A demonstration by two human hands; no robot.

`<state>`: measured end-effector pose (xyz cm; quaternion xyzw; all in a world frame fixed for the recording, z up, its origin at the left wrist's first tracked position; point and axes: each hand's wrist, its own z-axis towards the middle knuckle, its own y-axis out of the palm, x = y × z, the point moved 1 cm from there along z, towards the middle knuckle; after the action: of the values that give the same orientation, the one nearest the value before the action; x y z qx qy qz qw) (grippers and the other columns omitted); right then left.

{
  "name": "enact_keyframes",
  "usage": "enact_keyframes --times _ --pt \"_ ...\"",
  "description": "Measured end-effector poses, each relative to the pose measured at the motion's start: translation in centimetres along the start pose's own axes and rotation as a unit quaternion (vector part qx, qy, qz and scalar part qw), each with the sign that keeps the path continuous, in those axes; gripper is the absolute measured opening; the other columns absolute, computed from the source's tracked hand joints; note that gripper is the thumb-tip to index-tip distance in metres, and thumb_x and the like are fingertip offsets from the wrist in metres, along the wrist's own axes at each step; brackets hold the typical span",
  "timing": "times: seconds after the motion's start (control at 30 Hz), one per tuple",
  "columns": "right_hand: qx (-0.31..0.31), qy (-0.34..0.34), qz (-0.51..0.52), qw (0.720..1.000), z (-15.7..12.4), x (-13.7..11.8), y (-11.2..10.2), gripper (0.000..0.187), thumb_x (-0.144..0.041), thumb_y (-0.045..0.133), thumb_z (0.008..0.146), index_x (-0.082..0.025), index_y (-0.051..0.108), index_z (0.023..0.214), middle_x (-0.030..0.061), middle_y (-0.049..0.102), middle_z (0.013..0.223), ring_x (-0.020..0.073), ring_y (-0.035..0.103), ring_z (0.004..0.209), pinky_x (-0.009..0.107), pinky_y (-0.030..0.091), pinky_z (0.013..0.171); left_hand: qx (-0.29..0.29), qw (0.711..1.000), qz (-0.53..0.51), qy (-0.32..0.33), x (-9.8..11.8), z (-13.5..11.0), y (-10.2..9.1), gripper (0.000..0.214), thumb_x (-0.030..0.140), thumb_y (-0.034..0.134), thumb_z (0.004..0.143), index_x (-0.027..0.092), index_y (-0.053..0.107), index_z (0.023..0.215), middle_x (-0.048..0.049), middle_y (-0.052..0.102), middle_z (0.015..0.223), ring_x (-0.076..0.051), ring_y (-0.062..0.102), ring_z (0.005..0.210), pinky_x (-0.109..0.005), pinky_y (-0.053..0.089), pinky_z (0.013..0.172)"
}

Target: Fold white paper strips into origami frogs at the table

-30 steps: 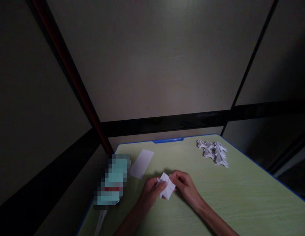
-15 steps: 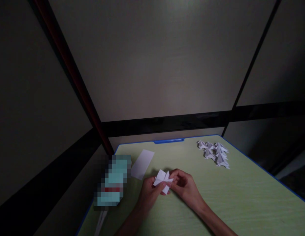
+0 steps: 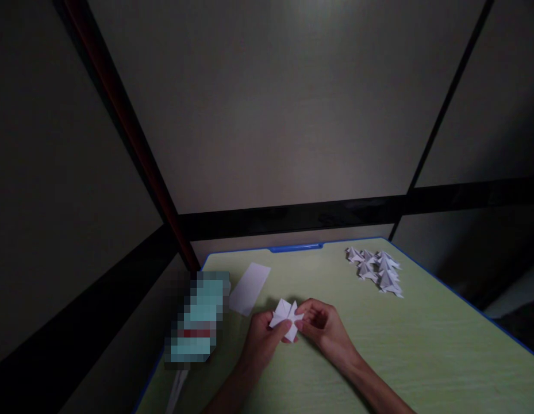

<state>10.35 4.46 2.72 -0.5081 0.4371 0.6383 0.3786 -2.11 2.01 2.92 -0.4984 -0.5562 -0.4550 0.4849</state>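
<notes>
A person's two bare hands work over a pale green table (image 3: 404,351) with a blue edge, seen from above. Picture a clock face centred on a small piece of folded white paper (image 3: 283,317), with twelve pointing away from the person.

The folded paper is between the hands, near the table's close side, with several pointed flaps spreading outward. The left hand (image 3: 263,338), at eight o'clock, grasps it: the thumb presses on the upper face and fingers support it beneath. The right hand (image 3: 323,325), at three o'clock, pinches the flap on its side between thumb and fingertips. Whether the paper touches the table is hard to tell.

At ten o'clock a flat, four-sided white sheet (image 3: 250,288) lies on the table. Just beyond it, at nine o'clock, is a teal object (image 3: 196,319) blurred into blocks, its identity unclear. At two o'clock, well apart from the hands, sits a close cluster of pointed white paper figures (image 3: 372,270). At twelve, a blue handle (image 3: 296,248) lines the far edge, before a dim panelled wall (image 3: 288,126) with a black band (image 3: 288,222).
</notes>
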Motion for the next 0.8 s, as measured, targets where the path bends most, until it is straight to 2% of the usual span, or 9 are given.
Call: enact_keyframes --times 0.23,0.37,0.53,0.8 --pt "0.015 0.010 -0.002 1.000 -0.1 -0.5 0.2 0.017 -0.021 0.069 0.048 -0.013 0.056 0.053 -0.0040 0.052 0.043 0.0083 0.046 0.039 0.020 0.035 0.041 -0.001 1.000 -0.013 0.010 0.3 -0.1 0.0 0.015 0.023 0.058 0.056 0.009 0.061 0.059 -0.0022 0.062 0.048 -0.015 0.057 0.046 -0.022 0.040 0.044" --pt "-0.003 -0.038 0.006 0.999 -0.3 -1.2 0.3 0.012 -0.023 0.067 0.052 -0.014 0.059 0.049 -0.0004 0.055 0.052 0.0102 0.049 0.047 0.021 0.038 0.045 -0.003 1.000 -0.027 0.007 0.5 -0.3 -0.1 0.012 0.021 0.058 0.057 0.009 0.061 0.059 -0.0015 0.062 0.049 -0.015 0.057 0.047 -0.021 0.041 0.044" --pt "-0.027 -0.088 -0.019 0.996 -0.4 -1.4 0.2 0.004 -0.019 0.065 0.056 -0.017 0.064 0.052 0.0027 0.056 0.066 0.0135 0.052 0.060 0.023 0.039 0.053 -0.008 0.998 -0.059 0.008 0.4 -0.2 -0.2 0.013 0.021 0.057 0.057 0.009 0.061 0.061 -0.0014 0.062 0.049 -0.015 0.056 0.044 -0.023 0.043 0.044" --pt "-0.061 -0.117 -0.027 0.991 -0.5 -1.3 -0.1 0.006 -0.013 0.064 0.057 -0.017 0.064 0.053 0.0031 0.057 0.064 0.0130 0.052 0.058 0.023 0.039 0.052 -0.054 0.992 -0.111 -0.023 -1.0 0.3 -0.5 0.015 0.022 0.059 0.056 0.009 0.062 0.062 -0.0026 0.062 0.051 -0.016 0.056 0.044 -0.027 0.045 0.045"
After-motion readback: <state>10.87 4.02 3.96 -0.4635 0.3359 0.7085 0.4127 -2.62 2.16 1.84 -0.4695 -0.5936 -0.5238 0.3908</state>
